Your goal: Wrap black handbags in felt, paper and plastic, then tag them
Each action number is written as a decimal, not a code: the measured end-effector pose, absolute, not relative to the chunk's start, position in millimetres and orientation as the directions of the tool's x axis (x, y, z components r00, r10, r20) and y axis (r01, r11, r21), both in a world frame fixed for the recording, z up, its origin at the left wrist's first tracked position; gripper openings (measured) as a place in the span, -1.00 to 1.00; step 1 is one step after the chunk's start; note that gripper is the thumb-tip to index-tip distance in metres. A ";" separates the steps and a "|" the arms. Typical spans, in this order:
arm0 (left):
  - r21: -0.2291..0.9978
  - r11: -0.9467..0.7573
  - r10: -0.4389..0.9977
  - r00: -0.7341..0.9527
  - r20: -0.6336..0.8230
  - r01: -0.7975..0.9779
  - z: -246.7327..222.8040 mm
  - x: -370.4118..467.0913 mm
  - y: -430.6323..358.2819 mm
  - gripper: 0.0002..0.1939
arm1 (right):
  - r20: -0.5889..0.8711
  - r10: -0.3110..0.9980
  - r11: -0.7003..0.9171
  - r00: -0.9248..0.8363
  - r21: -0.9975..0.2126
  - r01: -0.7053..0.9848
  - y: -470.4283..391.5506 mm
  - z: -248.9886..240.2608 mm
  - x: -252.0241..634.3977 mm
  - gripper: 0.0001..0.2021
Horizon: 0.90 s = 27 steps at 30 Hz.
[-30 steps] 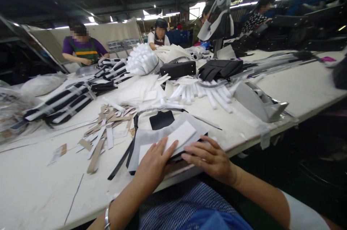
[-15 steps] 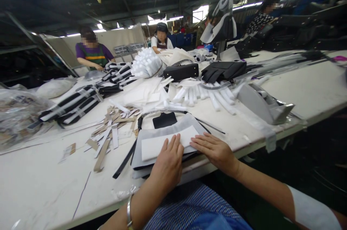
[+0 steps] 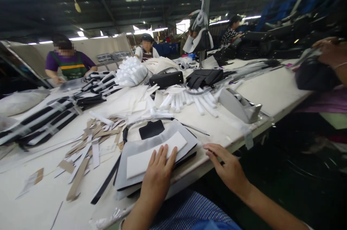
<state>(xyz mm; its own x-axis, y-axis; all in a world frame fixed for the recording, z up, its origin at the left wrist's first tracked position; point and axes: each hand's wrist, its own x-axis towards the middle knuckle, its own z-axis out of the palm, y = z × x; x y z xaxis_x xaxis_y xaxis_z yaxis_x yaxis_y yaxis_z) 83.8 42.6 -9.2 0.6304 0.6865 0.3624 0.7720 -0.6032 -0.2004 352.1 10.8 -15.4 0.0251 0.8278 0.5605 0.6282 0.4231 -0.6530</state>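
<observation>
Right hand (image 3: 227, 168) has moved off the white pad (image 3: 139, 163); I see it loosely open, beside the grey sheet (image 3: 149, 143). Left hand (image 3: 158, 172) spread flat on pad, which lies atop sheet.

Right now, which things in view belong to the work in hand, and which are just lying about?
In hand, seemingly:
- white rectangular padded sheet, under the left hand
- flat black-edged grey panel beneath it

Lying about, as neither hand touches them:
- loose brown and white flat strips
- black boxy handbag
- white soft-looking tubes
</observation>
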 end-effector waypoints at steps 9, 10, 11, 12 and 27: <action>-0.227 -0.625 0.636 0.656 0.408 0.747 -14.9 78.3 47.2 -0.38 | -0.150 0.982 -0.136 -0.113 -0.983 0.124 36.6 -7.4 333.3 -0.63; -0.228 -0.625 0.631 0.655 0.416 0.747 -14.8 77.9 47.1 -0.38 | -0.174 0.977 -0.159 -0.125 -0.980 0.121 40.0 -4.0 332.5 -0.65; -0.229 -0.625 0.626 0.655 0.424 0.746 -14.7 77.0 46.8 -0.38 | -0.193 0.973 -0.178 -0.123 -0.976 0.127 42.3 -0.8 332.2 -0.65; -0.231 -0.624 0.623 0.654 0.430 0.747 -14.3 75.7 46.5 -0.38 | -0.202 0.972 -0.185 -0.117 -0.972 0.144 43.5 2.1 332.2 -0.65; -0.205 -0.568 0.638 0.583 0.503 0.797 -9.3 66.6 35.9 -0.16 | -0.321 0.938 -0.345 -0.128 -0.858 -0.380 40.9 30.8 298.0 -0.72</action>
